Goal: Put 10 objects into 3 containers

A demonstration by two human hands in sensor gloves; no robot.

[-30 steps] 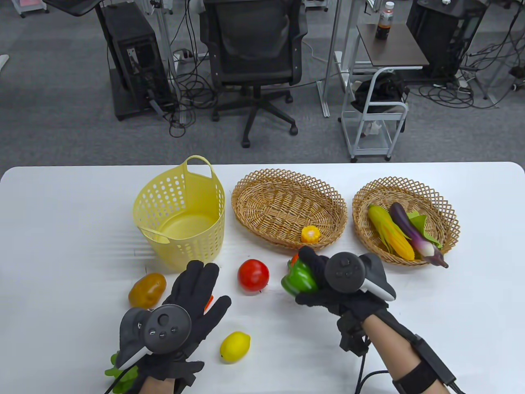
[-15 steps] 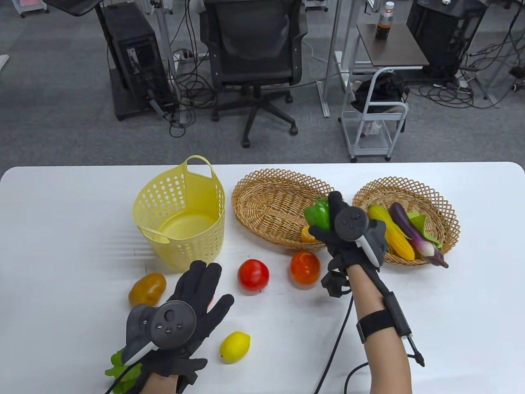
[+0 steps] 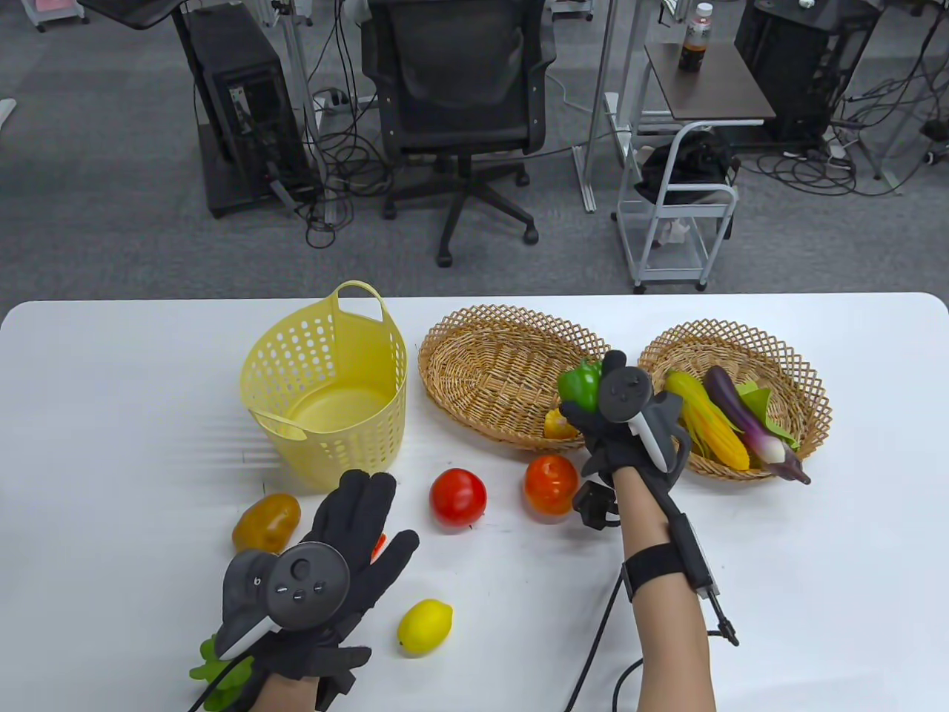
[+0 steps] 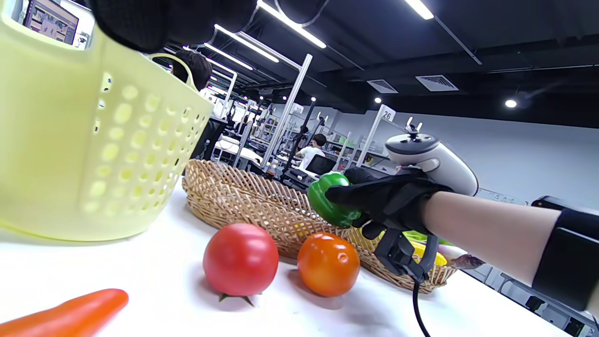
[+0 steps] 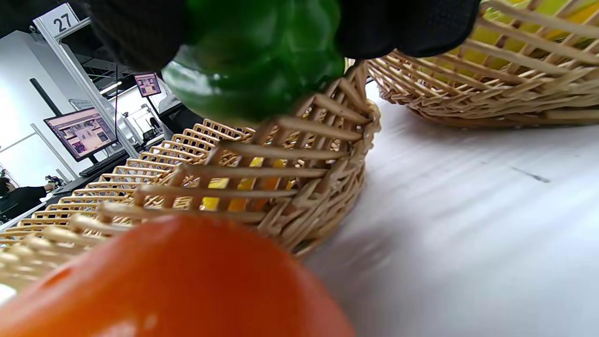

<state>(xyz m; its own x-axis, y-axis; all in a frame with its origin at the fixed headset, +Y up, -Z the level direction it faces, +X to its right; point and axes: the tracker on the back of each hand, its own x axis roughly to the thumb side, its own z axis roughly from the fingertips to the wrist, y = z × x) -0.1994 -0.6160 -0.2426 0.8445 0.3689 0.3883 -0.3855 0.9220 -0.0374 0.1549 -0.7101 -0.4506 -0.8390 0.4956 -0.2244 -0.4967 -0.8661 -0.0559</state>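
Note:
My right hand [image 3: 604,404] grips a green pepper [image 3: 579,385] and holds it over the near right rim of the middle wicker basket [image 3: 482,371], which holds a small yellow piece [image 3: 554,425]. The pepper also shows in the left wrist view [image 4: 327,206] and the right wrist view [image 5: 252,61]. My left hand [image 3: 348,534] lies flat and open over an orange carrot [image 3: 378,546] near the front left. A yellow plastic basket [image 3: 326,386] stands at the left. The right wicker basket [image 3: 660,356] holds a corn cob [image 3: 704,419] and an eggplant [image 3: 745,419].
On the table lie a red tomato [image 3: 458,498], an orange tomato [image 3: 551,483], a potato [image 3: 266,523], a lemon [image 3: 424,627] and green leaves [image 3: 215,667] under my left wrist. An office chair [image 3: 460,96] and a cart [image 3: 678,215] stand beyond the far edge.
My right hand lifted the green pepper from the table beside the orange tomato and carried it up over the middle basket's rim. My left hand stayed in place.

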